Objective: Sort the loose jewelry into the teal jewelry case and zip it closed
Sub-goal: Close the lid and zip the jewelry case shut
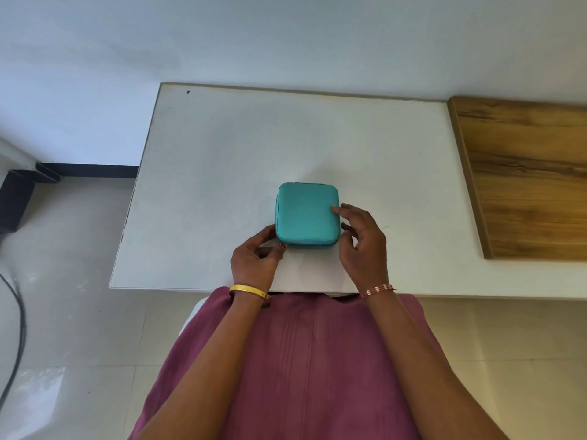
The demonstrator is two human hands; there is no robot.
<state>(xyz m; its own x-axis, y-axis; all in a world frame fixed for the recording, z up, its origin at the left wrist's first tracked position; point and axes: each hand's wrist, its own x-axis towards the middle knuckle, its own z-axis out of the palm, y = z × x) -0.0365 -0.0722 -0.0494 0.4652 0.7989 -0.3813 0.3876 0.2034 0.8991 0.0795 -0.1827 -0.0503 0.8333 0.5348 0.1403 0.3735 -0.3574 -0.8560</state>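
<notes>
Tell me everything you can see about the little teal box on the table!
The small square teal jewelry case has rounded corners and a smooth, leather-like skin. Its lid is down, with a seam running round the side. It lies flat near the front of the white table. The left hand touches its front left corner, and the right hand rests fingertips on its right edge.

I see a flat white rectangular table (222,147) set against a plain pale wall (254,36). A brown wood-grain panel (527,179) adjoins its right edge. Glossy beige floor tiles (63,312) carry a black cable (19,328) at left.
</notes>
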